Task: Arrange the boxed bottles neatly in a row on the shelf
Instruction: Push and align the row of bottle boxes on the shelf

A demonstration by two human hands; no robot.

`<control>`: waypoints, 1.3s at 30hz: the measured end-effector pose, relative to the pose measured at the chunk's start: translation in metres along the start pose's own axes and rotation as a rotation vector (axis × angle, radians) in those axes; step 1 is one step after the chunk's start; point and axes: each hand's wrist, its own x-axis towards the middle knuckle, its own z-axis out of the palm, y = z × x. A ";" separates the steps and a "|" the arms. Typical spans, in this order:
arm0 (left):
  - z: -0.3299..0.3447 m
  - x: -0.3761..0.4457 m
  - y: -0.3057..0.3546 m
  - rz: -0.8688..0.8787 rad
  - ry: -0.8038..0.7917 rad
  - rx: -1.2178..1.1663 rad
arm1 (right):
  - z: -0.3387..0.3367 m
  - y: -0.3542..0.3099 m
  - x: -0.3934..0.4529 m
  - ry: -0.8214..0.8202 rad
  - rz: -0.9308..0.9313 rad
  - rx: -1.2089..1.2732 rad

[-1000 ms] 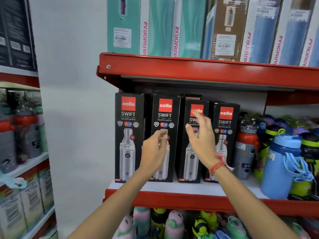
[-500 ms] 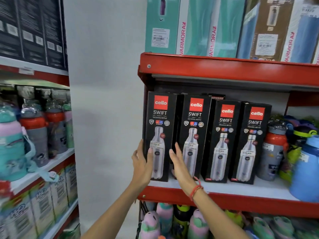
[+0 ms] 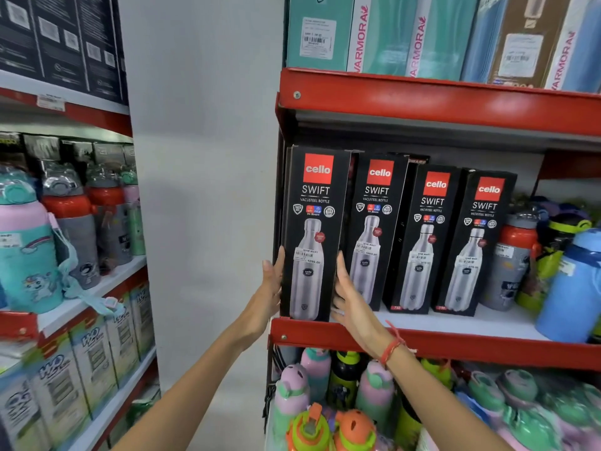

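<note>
Shelf carried four boxes in a row. I had the leftmost box at the front edge, pressed between open palms: left hand on its left side, right hand on its right. Best practice, I judged: slide it back squarely, flush with its neighbour.

Each of the four black boxes on the shelf reads "cello" in a red square, then "SWIFT" and "VACUSTEEL BOTTLE". The price sticker on the box between my hands reads "1099.00". The teal and blue boxes on the upper shelf read "VARMORA" down their white edge strips.
</note>
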 end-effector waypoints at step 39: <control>0.147 0.062 -0.011 -0.117 0.228 0.020 | -0.095 0.012 0.006 0.279 0.191 -0.131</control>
